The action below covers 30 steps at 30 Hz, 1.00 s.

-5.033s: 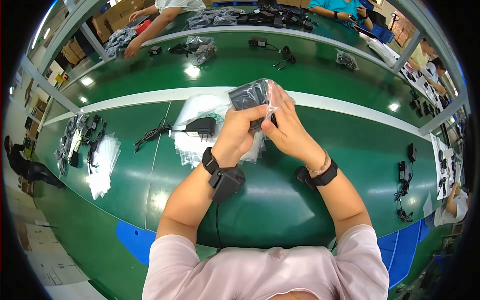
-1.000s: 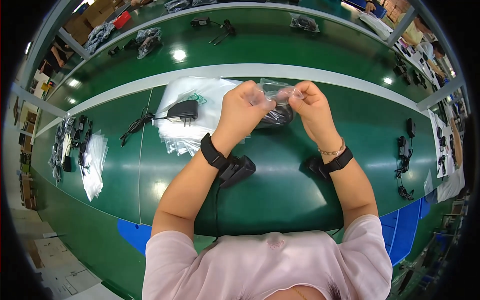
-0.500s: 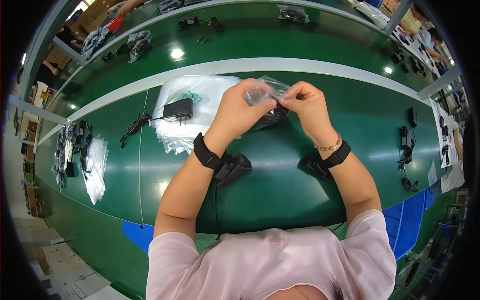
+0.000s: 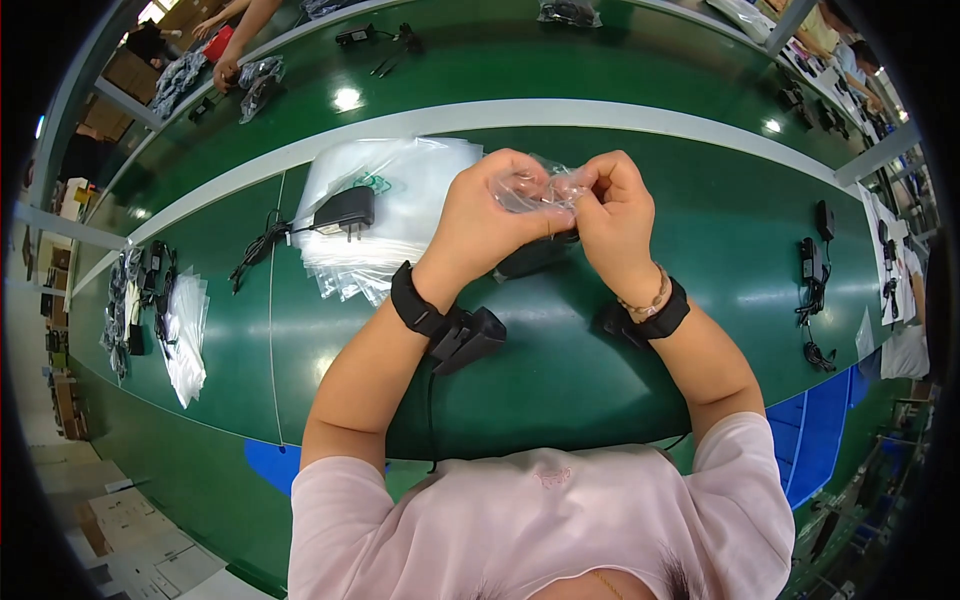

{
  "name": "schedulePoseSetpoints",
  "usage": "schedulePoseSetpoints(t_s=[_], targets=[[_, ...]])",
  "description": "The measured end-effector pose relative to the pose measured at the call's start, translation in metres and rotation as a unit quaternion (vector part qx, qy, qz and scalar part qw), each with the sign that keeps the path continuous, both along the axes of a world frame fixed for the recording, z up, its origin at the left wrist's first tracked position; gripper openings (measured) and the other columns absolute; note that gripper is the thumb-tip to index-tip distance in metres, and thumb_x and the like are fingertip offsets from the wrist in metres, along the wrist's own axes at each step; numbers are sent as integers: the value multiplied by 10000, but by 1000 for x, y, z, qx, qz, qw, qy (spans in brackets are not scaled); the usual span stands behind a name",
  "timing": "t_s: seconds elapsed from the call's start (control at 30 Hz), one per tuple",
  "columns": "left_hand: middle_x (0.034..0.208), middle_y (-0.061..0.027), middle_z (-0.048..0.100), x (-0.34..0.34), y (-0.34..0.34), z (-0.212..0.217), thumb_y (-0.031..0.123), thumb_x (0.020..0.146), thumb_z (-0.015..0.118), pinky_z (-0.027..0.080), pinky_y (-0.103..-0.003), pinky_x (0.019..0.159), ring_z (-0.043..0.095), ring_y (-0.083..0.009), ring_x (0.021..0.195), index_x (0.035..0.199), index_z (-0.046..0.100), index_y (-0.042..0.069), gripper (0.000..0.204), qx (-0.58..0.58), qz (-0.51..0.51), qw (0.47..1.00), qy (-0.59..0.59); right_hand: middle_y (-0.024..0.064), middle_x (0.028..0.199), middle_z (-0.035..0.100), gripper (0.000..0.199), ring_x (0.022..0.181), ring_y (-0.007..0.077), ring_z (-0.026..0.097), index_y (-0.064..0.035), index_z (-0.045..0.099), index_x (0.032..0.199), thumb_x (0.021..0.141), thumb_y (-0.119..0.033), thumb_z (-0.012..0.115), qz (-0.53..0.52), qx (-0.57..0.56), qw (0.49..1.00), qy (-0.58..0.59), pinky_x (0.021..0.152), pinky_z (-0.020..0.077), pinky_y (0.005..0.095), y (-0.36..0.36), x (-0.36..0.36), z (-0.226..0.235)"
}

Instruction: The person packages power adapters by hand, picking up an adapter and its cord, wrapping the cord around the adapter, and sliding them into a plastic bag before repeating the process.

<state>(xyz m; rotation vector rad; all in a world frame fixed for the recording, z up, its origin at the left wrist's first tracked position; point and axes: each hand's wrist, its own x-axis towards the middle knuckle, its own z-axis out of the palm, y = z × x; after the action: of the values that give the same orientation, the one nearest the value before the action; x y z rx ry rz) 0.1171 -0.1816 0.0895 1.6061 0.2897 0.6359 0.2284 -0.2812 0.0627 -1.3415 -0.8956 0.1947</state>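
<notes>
Between my two hands is a clear plastic bag (image 4: 522, 192) with a dark item inside, most likely a black power adapter (image 4: 537, 257) whose lower part shows under my fingers. My left hand (image 4: 492, 212) is closed on the bag's left side, thumb pointing right. My right hand (image 4: 612, 205) pinches the bag's gathered edge between thumb and fingers. Left of my hands, another black power adapter (image 4: 345, 207) with two prongs and a bundled cable (image 4: 262, 250) lies on a stack of clear plastic bags (image 4: 400, 165).
More clear bags (image 4: 187, 340) lie at the left beside bundled black cables (image 4: 160, 280). Adapters with cables (image 4: 813, 280) lie at the right. A pale raised rail (image 4: 540, 110) crosses behind my hands. Beyond it, a co-worker's hand (image 4: 226, 72) is at bagged items.
My hands have closed nearer together around the bag, and its dark contents now hang lower under my fingers. At the far left, a co-worker's arm has reached down to bagged items.
</notes>
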Motion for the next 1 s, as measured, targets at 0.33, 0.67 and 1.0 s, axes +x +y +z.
schedulePoseSetpoints(t_s=[0.33, 0.67, 1.0], targets=[[714, -5, 539, -1, 2, 2, -53, 677, 649, 420, -213, 608, 521, -83, 687, 691, 510, 42, 169, -21, 2, 999, 44, 32, 791, 549, 136, 697, 86, 522, -20, 483, 802, 749, 102, 515, 118, -28, 981, 154, 632, 450, 215, -3, 0, 14], [683, -60, 558, -2, 10, -10, 63, 702, 673, 430, -260, 578, 547, -150, 638, 774, 483, 58, 203, 188, 139, 972, 18, 53, 925, 593, 114, 840, 111, 556, 10, 563, 935, 829, -24, 537, 240, -41, 955, 172, 783, 452, 252, 0, 6, 33], [741, -24, 595, -7, 15, 19, 211, 747, 704, 428, -231, 580, 556, -101, 691, 879, 552, 37, 266, 77, 173, 982, 12, -9, 807, 605, 204, 754, 38, 512, 16, 609, 867, 910, -148, 496, 155, -80, 970, 172, 678, 420, 200, -2, 12, 4]])
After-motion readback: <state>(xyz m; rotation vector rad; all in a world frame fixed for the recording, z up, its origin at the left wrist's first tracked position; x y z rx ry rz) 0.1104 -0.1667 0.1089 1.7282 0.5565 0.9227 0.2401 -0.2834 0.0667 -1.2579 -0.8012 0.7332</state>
